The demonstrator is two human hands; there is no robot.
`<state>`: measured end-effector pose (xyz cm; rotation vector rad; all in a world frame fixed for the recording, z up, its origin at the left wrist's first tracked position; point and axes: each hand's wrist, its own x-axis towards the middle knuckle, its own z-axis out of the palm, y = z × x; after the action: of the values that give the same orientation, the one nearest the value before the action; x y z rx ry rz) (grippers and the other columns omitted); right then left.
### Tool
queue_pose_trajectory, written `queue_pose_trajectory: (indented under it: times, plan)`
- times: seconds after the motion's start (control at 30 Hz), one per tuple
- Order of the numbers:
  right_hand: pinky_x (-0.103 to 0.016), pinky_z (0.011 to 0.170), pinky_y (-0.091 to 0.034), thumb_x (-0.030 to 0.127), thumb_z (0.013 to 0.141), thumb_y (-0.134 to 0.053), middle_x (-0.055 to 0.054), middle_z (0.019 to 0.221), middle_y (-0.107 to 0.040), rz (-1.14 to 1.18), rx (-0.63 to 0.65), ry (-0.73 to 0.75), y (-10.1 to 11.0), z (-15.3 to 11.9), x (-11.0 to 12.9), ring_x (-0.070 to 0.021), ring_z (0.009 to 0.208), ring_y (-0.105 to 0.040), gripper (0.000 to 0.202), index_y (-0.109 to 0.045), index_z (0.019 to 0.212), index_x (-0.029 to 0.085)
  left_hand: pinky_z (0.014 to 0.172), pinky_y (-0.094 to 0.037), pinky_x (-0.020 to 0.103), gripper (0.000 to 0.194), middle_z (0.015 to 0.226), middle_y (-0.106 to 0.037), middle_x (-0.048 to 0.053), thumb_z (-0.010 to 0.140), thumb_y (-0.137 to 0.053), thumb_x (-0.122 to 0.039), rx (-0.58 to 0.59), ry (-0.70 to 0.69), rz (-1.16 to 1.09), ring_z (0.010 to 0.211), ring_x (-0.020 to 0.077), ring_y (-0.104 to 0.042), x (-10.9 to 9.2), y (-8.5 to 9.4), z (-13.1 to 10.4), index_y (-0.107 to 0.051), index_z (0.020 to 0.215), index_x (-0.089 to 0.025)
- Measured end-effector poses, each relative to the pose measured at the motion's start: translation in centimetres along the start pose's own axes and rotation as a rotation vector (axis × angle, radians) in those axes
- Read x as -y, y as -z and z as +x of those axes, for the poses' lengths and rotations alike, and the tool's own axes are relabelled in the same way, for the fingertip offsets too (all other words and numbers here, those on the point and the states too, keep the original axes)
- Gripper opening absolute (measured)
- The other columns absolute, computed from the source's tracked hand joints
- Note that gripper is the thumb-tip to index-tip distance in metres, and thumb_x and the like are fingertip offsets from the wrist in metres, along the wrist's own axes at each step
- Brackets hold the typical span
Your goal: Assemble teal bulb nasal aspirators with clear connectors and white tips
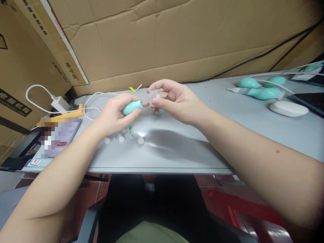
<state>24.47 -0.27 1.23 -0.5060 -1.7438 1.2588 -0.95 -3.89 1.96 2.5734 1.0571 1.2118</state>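
My left hand [113,113] is wrapped round a glossy teal bottle-like piece [131,107], whose narrow end points right. Just to its right, my right hand [172,99] pinches a small translucent white piece [154,98] between thumb and fingers. The two pieces are apart. Behind the fingers of my right hand, part of another teal object [159,111] shows, mostly hidden. On the grey table [187,148], below my left hand, lie several small whitish round parts, one of them a disc [141,140] near the middle.
Several teal pieces [265,93] and a white oval object [289,108] lie at the right. At the left are a phone [60,138], a white charger [60,104] with its cable and a yellow strip [68,115]. Cardboard [177,40] stands behind the table.
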Motion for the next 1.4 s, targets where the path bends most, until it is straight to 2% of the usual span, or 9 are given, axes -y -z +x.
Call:
queue_pose_trajectory:
  times: [0.1,0.2,0.37,0.5,0.73,0.9,1.2,1.4]
  plan:
    - [-0.032,0.077,-0.069,0.037,0.086,-0.104,-0.004,0.104,-0.085,0.017,-0.026,0.039,-0.2,-0.1,0.1,-0.0156,0.080,-0.074,0.042,-0.076,0.114,0.024,0.091,-0.055,0.036,0.027,0.106,-0.086,0.005,0.100,-0.074,-0.040,-0.019,-0.008,0.004,0.095,0.0227,-0.074,0.1,0.0,0.0,-0.086,0.115,-0.021]
    - [-0.032,0.080,-0.071,0.038,0.083,-0.107,-0.001,0.101,-0.079,0.039,-0.068,0.058,-0.3,-0.1,0.1,-0.0153,0.081,-0.077,0.042,-0.079,0.111,0.024,0.091,-0.055,0.036,0.025,0.104,-0.085,0.005,0.100,-0.073,-0.040,-0.022,-0.008,0.017,0.094,0.0227,-0.074,0.0,-0.1,0.0,-0.084,0.112,-0.021]
    - [-0.031,0.073,-0.069,0.049,0.083,-0.108,-0.001,0.091,-0.078,0.030,-0.065,0.048,-0.4,0.0,0.1,-0.0172,0.079,-0.077,0.045,-0.080,0.108,0.025,0.090,-0.056,0.036,0.024,0.103,-0.084,0.005,0.100,-0.073,-0.038,-0.006,-0.011,0.009,0.092,0.0226,-0.073,0.0,-0.2,0.0,-0.084,0.113,-0.021]
    - [-0.028,0.064,-0.062,0.044,0.080,-0.111,0.001,0.080,-0.077,0.010,-0.079,0.050,-0.4,0.0,0.5,-0.0127,0.068,-0.067,0.043,-0.082,0.103,0.023,0.090,-0.055,0.035,0.024,0.105,-0.085,0.005,0.100,-0.074,-0.036,-0.003,-0.034,-0.006,0.094,0.0219,-0.073,0.1,-0.3,0.0,-0.084,0.115,-0.020]
    - [-0.027,0.063,-0.062,0.039,0.078,-0.111,-0.001,0.079,-0.079,-0.022,-0.113,-0.011,-0.4,-0.1,0.8,-0.0140,0.069,-0.070,0.038,-0.081,0.091,0.021,0.086,-0.054,0.033,0.020,0.099,-0.082,0.002,0.102,-0.072,-0.033,-0.049,-0.096,0.028,0.089,0.0196,-0.071,0.0,-0.3,-0.2,-0.083,0.113,-0.020]
    - [-0.028,0.065,-0.064,0.041,0.075,-0.113,-0.002,0.077,-0.080,0.018,-0.085,-0.039,-0.5,-0.2,1.0,-0.0136,0.067,-0.071,0.042,-0.077,0.085,0.021,0.085,-0.054,0.034,0.019,0.098,-0.082,0.003,0.104,-0.068,-0.031,-0.042,-0.155,0.095,0.088,0.0202,-0.071,0.1,-0.4,-0.2,-0.081,0.114,-0.021]
    - [-0.030,0.063,-0.064,0.057,0.067,-0.116,-0.004,0.075,-0.081,0.044,-0.043,-0.101,-0.2,0.0,0.6,-0.0148,0.065,-0.072,0.056,-0.075,0.081,0.020,0.082,-0.055,0.034,0.015,0.099,-0.082,0.004,0.107,-0.066,-0.032,-0.047,-0.225,0.202,0.086,0.0213,-0.074,1.0,-0.8,-0.4,-0.076,0.110,-0.021]
    - [-0.029,0.064,-0.065,0.059,0.065,-0.117,-0.006,0.077,-0.084,0.097,0.013,-0.153,0.1,0.1,0.2,-0.0152,0.067,-0.076,0.059,-0.078,0.082,0.019,0.080,-0.054,0.032,0.013,0.097,-0.080,0.003,0.107,-0.070,-0.026,0.018,-0.316,0.186,0.088,0.0200,-0.074,1.4,-0.3,-0.3,-0.076,0.116,-0.020]
